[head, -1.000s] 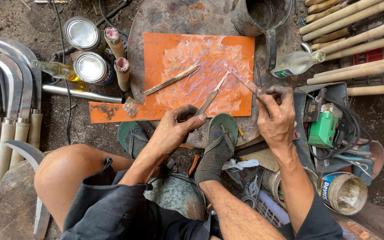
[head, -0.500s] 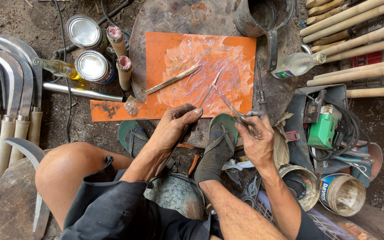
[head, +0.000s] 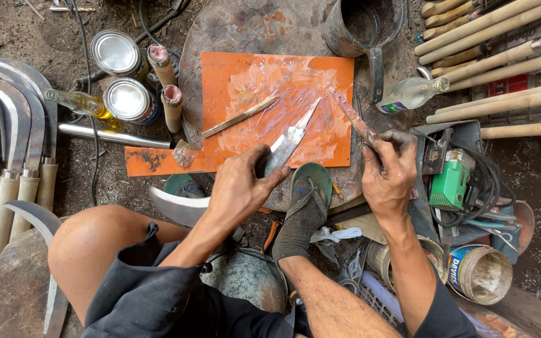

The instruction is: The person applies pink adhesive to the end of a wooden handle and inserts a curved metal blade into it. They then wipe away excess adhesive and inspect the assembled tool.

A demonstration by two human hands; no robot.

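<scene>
My left hand (head: pixel 245 184) grips a curved sickle blade (head: pixel 289 141). The blade's tip lies on the paste-smeared orange board (head: pixel 233 81), and its tang end sticks out to the left above my knee. My right hand (head: pixel 386 169) is at the board's right edge, shut on a thin paste-coated stick (head: pixel 349 112) that points up-left onto the board. A second flat metal spatula (head: pixel 239 117) lies loose on the board. My sandalled foot (head: pixel 305 206) rests between the two hands, against the round block (head: pixel 245 25) under the board.
Two tins (head: pixel 115 53) and a yellow-liquid bottle (head: pixel 82 103) stand at left, beside a row of finished sickles (head: pixel 7 144). A metal mug (head: pixel 361 25), clear bottle (head: pixel 411 94) and wooden handles (head: pixel 502 37) lie at upper right. A green power tool (head: pixel 451 184) and a paint tin (head: pixel 480 272) sit at right.
My right hand dipped toward me with the stick, then came back up to the board's right edge. My left hand and the blade have hardly moved.
</scene>
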